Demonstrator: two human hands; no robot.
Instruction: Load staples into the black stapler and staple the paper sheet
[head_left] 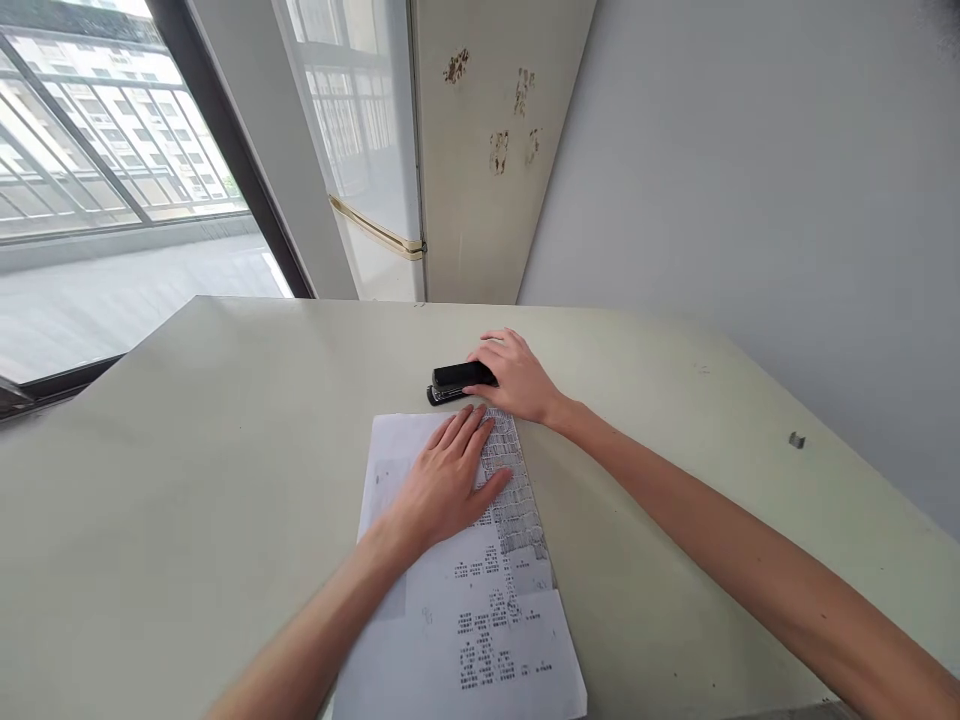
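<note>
A black stapler (pixel 459 378) lies on the table just beyond the far edge of a stack of printed paper sheets (pixel 442 630). My right hand (pixel 517 378) is wrapped round the stapler's right end, with the thumb along its near side. The fingers' undersides are hidden. My left hand (pixel 450 480) lies flat on the upper part of the sheets, fingers spread and thumb out to the right. Along the sheets' right side runs a grey, densely lined strip (pixel 517 500), partly under my left fingers. The stapler and the paper appear slightly apart.
The pale table (pixel 225 480) spreads out on both sides. A small grey staple strip or clip (pixel 796 440) lies near its right edge. Behind the table stand a fridge (pixel 480 220) with rusty patches and a grey wall (pixel 712 180); a window (pixel 112 150) is at left.
</note>
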